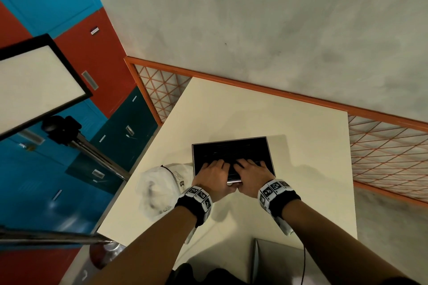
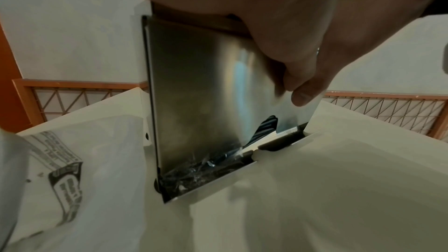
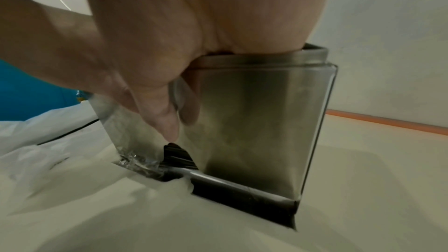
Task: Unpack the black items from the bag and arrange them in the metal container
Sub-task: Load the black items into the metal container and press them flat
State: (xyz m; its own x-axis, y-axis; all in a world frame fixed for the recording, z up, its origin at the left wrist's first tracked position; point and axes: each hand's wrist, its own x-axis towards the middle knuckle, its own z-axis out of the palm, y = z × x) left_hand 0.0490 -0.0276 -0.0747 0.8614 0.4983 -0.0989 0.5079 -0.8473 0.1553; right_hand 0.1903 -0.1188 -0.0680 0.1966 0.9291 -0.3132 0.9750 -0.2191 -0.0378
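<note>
On the cream table (image 1: pixel 266 109) I see the metal container (image 1: pixel 231 143) already packed with black items (image 1: pixel 215 152), my left hand (image 1: pixel 212 177) and right hand (image 1: pixel 252 177) spread flat over them pressing down, the emptied-looking bag (image 1: pixel 157 187) beside, so I judge only levelling remains.

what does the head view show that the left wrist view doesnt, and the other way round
Only the head view shows the open top of the metal container filled with black items, the fingers of the left hand and right hand lying on them, and the lockers beside the table.

Only the left wrist view shows the container's shiny front wall, a cutout at its base where black items and crinkled clear wrap show through, and a thumb against that wall.

Both show the container, the white bag left of it, the cream table and the orange railing.
</note>
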